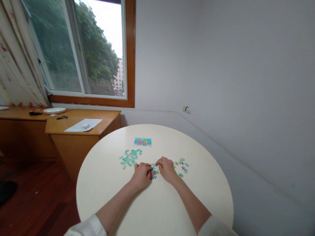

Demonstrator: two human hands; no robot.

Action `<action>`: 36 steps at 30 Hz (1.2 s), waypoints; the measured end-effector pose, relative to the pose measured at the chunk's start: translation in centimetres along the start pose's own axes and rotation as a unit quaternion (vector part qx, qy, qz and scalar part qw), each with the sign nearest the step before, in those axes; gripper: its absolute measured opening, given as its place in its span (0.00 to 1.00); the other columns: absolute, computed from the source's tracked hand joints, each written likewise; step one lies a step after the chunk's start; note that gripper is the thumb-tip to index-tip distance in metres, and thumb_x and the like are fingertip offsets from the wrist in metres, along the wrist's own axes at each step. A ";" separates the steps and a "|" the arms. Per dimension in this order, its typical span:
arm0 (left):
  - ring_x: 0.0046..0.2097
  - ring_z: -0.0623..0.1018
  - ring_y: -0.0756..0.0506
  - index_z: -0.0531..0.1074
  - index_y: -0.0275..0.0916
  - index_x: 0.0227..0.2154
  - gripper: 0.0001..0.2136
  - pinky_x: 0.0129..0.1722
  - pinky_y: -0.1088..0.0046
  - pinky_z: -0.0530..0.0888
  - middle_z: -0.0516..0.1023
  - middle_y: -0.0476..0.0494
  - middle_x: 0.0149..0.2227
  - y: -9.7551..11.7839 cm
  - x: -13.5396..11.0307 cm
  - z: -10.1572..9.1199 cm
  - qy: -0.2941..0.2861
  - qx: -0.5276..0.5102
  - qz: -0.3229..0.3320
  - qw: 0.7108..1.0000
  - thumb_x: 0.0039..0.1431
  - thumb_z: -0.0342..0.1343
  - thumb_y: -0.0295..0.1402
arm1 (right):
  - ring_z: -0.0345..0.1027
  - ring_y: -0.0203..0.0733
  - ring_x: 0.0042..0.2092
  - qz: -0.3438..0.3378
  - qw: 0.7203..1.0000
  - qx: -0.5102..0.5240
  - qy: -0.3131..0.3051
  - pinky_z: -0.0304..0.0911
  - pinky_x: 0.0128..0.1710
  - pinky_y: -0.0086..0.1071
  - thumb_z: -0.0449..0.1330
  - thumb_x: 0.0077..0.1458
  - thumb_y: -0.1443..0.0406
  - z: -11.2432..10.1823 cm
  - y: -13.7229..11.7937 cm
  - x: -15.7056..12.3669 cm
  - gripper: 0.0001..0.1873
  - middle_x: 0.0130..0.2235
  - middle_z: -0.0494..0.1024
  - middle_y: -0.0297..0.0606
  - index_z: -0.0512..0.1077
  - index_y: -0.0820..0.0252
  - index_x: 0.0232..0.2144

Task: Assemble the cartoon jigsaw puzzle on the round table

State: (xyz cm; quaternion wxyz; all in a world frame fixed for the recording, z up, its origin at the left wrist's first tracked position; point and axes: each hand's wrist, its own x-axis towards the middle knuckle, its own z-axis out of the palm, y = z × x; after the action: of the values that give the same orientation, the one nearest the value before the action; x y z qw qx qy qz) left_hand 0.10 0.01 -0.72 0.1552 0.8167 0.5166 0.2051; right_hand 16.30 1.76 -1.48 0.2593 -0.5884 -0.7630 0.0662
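Observation:
Between my hands lies a small cluster of jigsaw puzzle pieces (154, 174), pink, teal and yellow, that look joined. My left hand (142, 174) rests on the table with its fingers curled against the cluster's left edge. My right hand (166, 167) is pinched at the cluster's upper right; a puzzle piece seems to be at its fingertips, mostly hidden. Loose, mostly teal puzzle pieces (130, 158) are spread left of my left hand. More loose puzzle pieces (183, 168), teal with yellow and pink, lie beyond my right wrist.
A picture card (142, 142) in teal with cartoon figures lies farther back on the round white table (118, 203). To the left stands a wooden desk (76, 141) with a paper sheet (92, 123) and a white plate (54, 110). A wall closes off the right side.

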 end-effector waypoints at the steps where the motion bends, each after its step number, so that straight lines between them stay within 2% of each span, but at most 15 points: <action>1: 0.51 0.69 0.43 0.77 0.43 0.34 0.16 0.49 0.62 0.58 0.76 0.43 0.46 0.0 0.0 0.0 0.001 -0.001 -0.001 1.000 0.52 0.45 0.23 | 0.65 0.41 0.43 0.001 1.000 0.000 -0.002 0.50 0.44 0.34 0.49 0.50 0.77 0.0 0.0 0.0 0.16 0.37 0.74 0.38 0.74 0.58 0.30; 36: 0.51 0.69 0.43 0.76 0.43 0.38 0.16 0.50 0.61 0.57 0.75 0.44 0.48 -0.4 0.1 0.3 0.007 -0.010 0.005 1.000 0.52 0.46 0.23 | 0.63 0.39 0.43 0.007 1.000 -0.004 -0.009 0.48 0.44 0.33 0.50 0.50 0.75 0.0 -0.1 -0.1 0.14 0.37 0.73 0.37 0.72 0.58 0.32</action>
State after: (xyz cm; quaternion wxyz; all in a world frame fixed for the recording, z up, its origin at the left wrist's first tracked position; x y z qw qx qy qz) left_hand 0.03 0.26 -1.13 0.1588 0.8161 0.5117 0.2167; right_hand 16.24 1.65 -1.48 0.2500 -0.5939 -0.7615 0.0704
